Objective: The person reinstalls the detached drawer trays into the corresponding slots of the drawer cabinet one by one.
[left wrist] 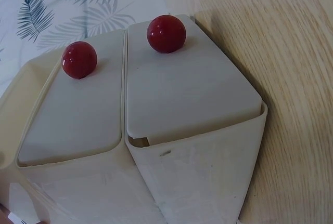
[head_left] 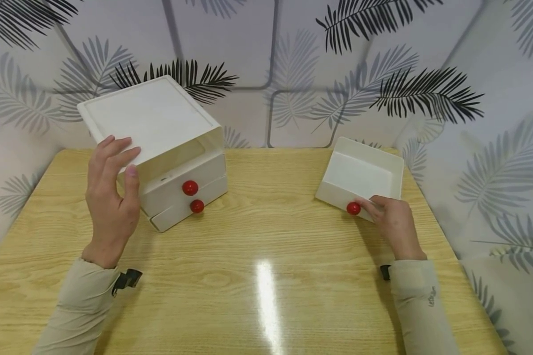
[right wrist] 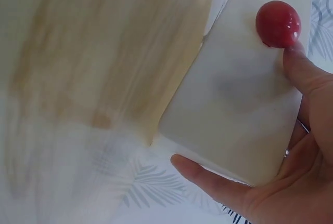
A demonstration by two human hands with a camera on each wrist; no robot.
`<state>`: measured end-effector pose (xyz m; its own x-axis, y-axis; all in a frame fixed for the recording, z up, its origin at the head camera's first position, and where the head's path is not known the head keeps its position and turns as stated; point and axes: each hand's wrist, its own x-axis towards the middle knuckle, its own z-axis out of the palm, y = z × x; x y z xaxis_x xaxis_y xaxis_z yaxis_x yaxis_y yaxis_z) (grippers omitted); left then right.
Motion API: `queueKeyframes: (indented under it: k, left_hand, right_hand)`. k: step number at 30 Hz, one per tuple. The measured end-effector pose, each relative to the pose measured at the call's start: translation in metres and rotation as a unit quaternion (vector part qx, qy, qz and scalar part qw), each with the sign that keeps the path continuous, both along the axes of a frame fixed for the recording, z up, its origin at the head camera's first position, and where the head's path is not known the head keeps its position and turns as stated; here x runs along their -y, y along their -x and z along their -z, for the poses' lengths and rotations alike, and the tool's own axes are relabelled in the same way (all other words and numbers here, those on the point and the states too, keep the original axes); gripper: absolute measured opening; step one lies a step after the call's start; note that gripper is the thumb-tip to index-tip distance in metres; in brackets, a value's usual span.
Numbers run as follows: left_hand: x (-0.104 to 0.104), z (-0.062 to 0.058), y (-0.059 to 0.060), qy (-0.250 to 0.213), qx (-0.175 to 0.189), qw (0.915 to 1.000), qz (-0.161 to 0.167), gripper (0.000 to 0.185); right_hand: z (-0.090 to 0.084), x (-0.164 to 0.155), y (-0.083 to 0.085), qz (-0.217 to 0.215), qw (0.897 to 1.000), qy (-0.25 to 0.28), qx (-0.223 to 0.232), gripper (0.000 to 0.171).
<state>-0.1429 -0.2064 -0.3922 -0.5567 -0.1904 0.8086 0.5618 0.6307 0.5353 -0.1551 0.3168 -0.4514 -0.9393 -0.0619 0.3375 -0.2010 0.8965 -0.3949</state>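
White drawer [head_left: 360, 176] (red knob [head_left: 353, 208] toward person) gripped by right hand [head_left: 393, 222].

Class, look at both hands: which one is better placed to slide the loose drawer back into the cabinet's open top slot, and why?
Probably the right hand: its fingers already grip the loose drawer by its red knob. The left hand rests on the cabinet, so it can steady it.
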Motion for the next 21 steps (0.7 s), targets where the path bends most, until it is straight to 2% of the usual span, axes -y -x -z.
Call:
queueKeyframes:
  k: [12,21]
  left_hand:
    - [0.002,0.003,0.001,0.007,0.008,0.9999,-0.003,0.039]
    - [0.003,0.003,0.001,0.008,0.009,0.9999,-0.004,0.039]
  right_hand:
    - [0.002,0.012,0.000,-0.026,0.999,0.029,-0.012,0.034]
    - [0.002,0.026,0.000,-0.061,0.998,0.018,-0.012,0.036]
